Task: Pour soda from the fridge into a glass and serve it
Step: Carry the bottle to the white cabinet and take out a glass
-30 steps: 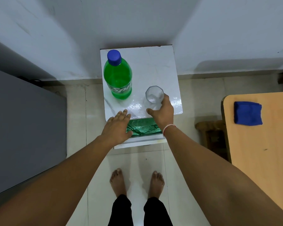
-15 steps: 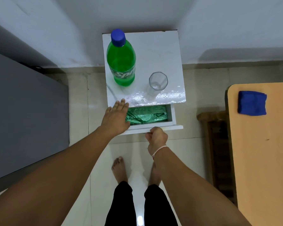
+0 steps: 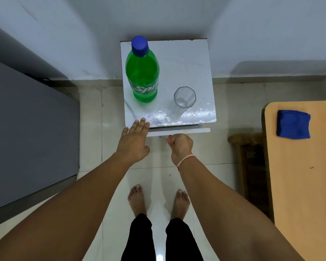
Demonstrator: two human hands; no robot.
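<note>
A green soda bottle (image 3: pixel 142 76) with a blue cap stands upright at the left of the white cabinet top (image 3: pixel 184 59). An empty clear glass (image 3: pixel 183 99) stands upright to its right, near the front edge. My left hand (image 3: pixel 134 142) lies flat with straight fingers, its tips touching the top's front left corner. My right hand (image 3: pixel 181 146) is curled against the lower edge of the white drawer front (image 3: pixel 188 131), gripping it. The drawer sticks out only slightly. Neither hand touches the bottle or the glass.
A grey fridge (image 3: pixel 30 132) stands at the left. At the right is a wooden table (image 3: pixel 307 176) with a folded blue cloth (image 3: pixel 293 124) on it, and a wooden stool (image 3: pixel 250 162) beside it. My bare feet stand on the tiled floor (image 3: pixel 90 117).
My right hand let go of the glass, dropped to the drawer front and pushed the drawer almost shut, hiding the green lining. My left hand stayed at the cabinet's front left corner.
</note>
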